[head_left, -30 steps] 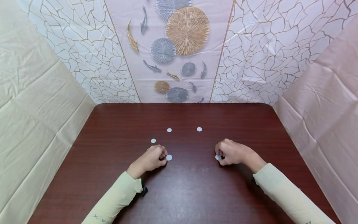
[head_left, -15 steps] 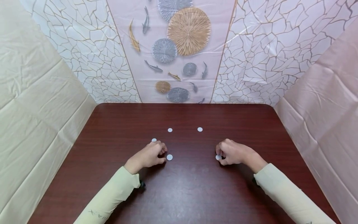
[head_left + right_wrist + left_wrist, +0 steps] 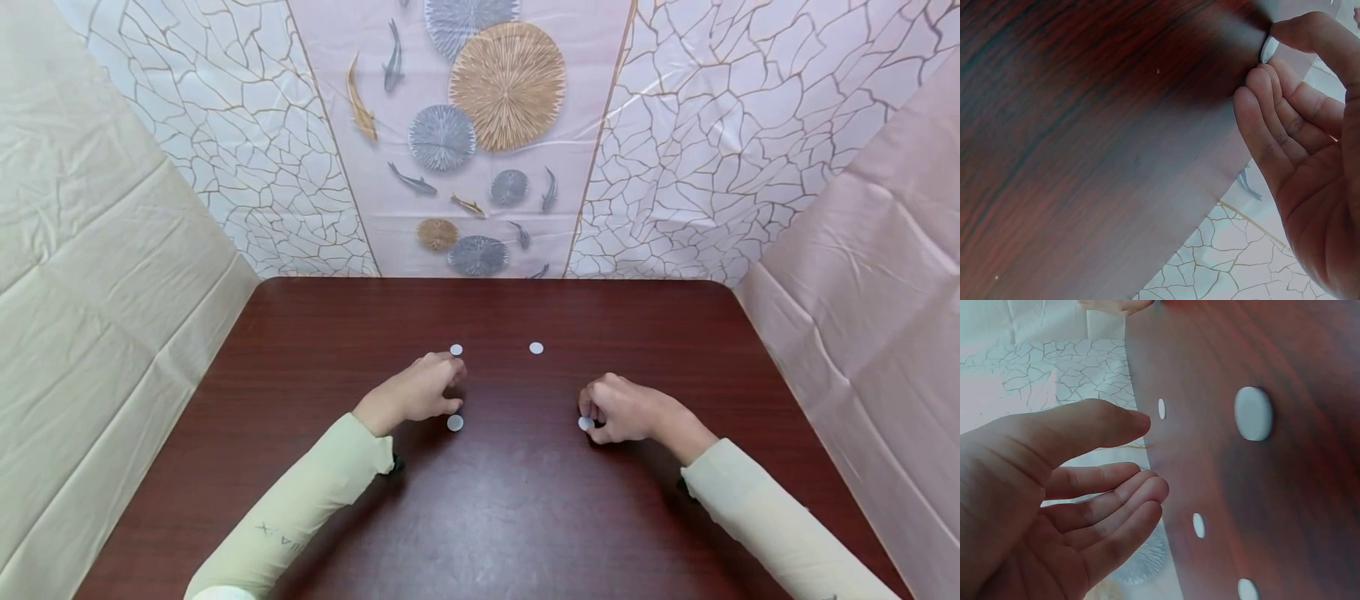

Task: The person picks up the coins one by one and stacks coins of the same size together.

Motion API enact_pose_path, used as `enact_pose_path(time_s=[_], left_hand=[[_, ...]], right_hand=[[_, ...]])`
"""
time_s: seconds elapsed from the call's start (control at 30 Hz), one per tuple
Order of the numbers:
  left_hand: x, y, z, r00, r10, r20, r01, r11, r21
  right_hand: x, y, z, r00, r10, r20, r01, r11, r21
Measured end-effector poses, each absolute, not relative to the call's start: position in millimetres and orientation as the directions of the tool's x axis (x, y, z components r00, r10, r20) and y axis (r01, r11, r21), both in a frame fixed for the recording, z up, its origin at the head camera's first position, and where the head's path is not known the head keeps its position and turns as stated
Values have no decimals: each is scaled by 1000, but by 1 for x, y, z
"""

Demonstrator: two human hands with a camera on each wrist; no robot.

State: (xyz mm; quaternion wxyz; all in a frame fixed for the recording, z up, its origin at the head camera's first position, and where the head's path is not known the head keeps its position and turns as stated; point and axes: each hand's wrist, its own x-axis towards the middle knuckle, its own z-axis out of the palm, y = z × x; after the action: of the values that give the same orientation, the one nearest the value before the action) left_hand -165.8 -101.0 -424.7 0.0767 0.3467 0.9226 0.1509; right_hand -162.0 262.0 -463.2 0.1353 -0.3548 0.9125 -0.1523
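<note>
My left hand (image 3: 420,390) holds nothing, above the table on the left, thumb and fingers apart with a gap between them in the left wrist view. Just below its thumb in the head view lies a white disc (image 3: 455,423), which looks thick and round-edged in the left wrist view (image 3: 1254,413). A second white disc (image 3: 456,350) is just beyond its fingers. Another disc (image 3: 1248,589) is hidden by the hand in the head view. My right hand (image 3: 628,408) pinches a white disc (image 3: 1268,49) between thumb and fingertips, at the tabletop.
One more white disc (image 3: 536,348) lies toward the back, between the hands. The dark red wooden table (image 3: 480,517) has rounded far corners. Behind it hangs a patterned cloth (image 3: 675,150), and pale cloth walls (image 3: 112,275) stand at both sides.
My left hand has drawn back from the near left disc and moved away from me and slightly right, now covering the far-left disc. The right hand keeps its place and its pinch.
</note>
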Motion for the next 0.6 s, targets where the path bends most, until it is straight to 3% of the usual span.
enact_pose_path(time_s=[0.6], left_hand=[[-214, -44, -412, -737, 674, -58, 619, 706, 345]], right_hand=[[-161, 262, -465, -713, -689, -127, -607, 698, -381]])
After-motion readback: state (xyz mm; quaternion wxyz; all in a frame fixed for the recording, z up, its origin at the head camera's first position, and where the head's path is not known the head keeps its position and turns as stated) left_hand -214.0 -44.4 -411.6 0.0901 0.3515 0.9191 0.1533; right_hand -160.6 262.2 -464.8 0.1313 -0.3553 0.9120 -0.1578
